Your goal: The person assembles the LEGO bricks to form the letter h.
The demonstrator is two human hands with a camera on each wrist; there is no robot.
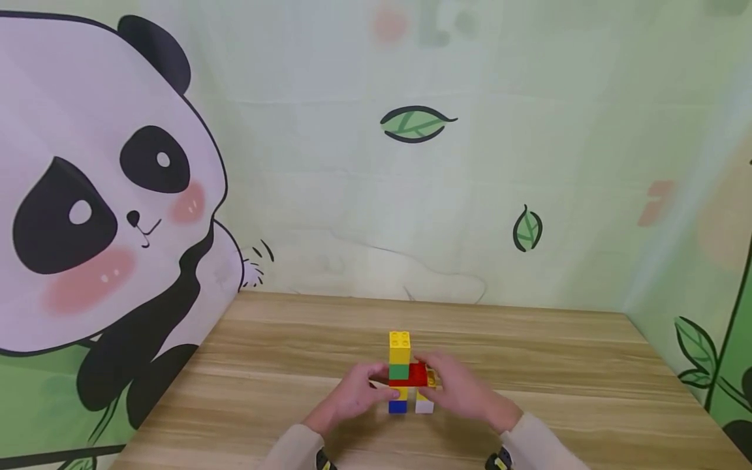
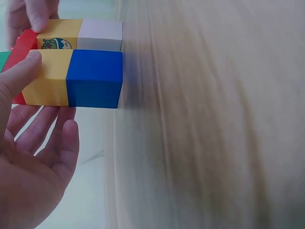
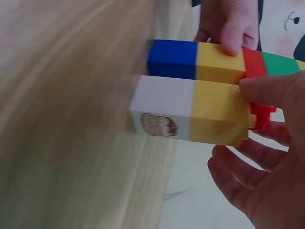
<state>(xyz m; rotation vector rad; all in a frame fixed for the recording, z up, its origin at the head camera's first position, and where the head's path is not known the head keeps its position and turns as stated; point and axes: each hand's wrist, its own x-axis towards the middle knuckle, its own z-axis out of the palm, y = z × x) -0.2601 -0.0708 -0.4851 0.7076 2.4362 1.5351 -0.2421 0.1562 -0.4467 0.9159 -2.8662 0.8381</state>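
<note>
A stack of toy building bricks stands upright on the table between both hands. Its left column has a blue brick [image 1: 397, 407] below a yellow brick [image 2: 52, 83]. To the right, a white brick [image 3: 162, 98] carries another yellow brick [image 3: 217, 109]. A red brick [image 1: 418, 375] lies across the top of the left column and reaches toward the right one, with a green brick [image 1: 399, 371] and a tall yellow part [image 1: 399, 351] above. My left hand [image 1: 357, 393] grips the left column, thumb on its yellow brick. The right hand [image 1: 464, 390] holds the right column near the red brick, thumb in front, fingers behind.
The wood-grain table [image 1: 264, 365] extends around the bricks. Behind it hangs a pale green backdrop [image 1: 329, 196] printed with leaves and a large panda [image 1: 135, 215] at the left. Dark wrist devices [image 1: 499, 459] show at both sleeves.
</note>
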